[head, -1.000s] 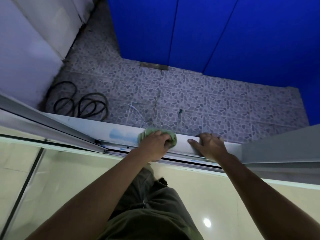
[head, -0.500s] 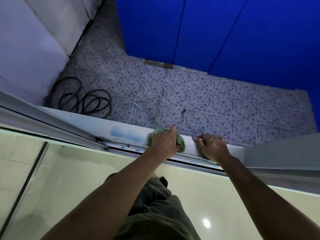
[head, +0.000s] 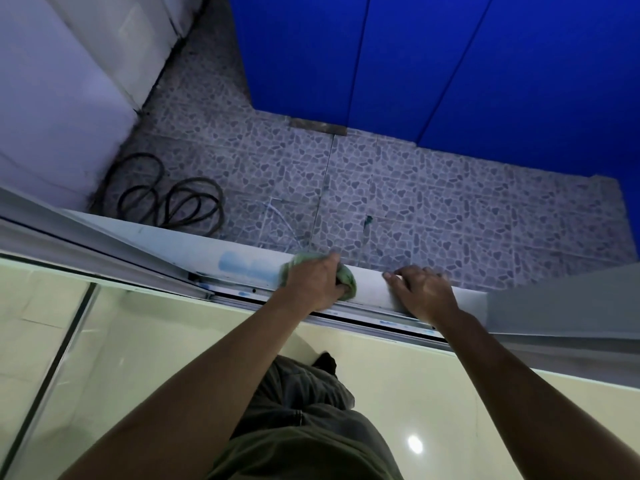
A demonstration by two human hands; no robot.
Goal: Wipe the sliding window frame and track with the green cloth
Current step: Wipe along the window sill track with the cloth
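Head view: a person leans over the sill of a sliding window, the left hand (head: 317, 280) bunched around the green cloth (head: 347, 278) and pressing it onto the flat white frame (head: 370, 284) at mid-span. The cloth sits mostly under the palm and curled fingers, with green showing only at the far left edge and on the right side of the fist. The right hand (head: 424, 292) rests just beside it on the same ledge, fingers spread fairly flat and gripping nothing, apparently as a brace. The wiping of the frame's top face looks to be the step in hand; pale blue smears (head: 242, 266) remain on the ledge to the left of the cloth, so the job seems only partly done. The track (head: 360, 315), a set of dark channels running along the near edge of the frame, lies just below both hands and appears not yet reached. The next move likely calls for steady downward pressure while drawing the cloth along the ledge toward the smears, then working a folded edge into the channels. Beyond the sill are a pebble-patterned floor (head: 450, 216), a coiled black hose (head: 173, 199) and blue panels (head: 450, 64)
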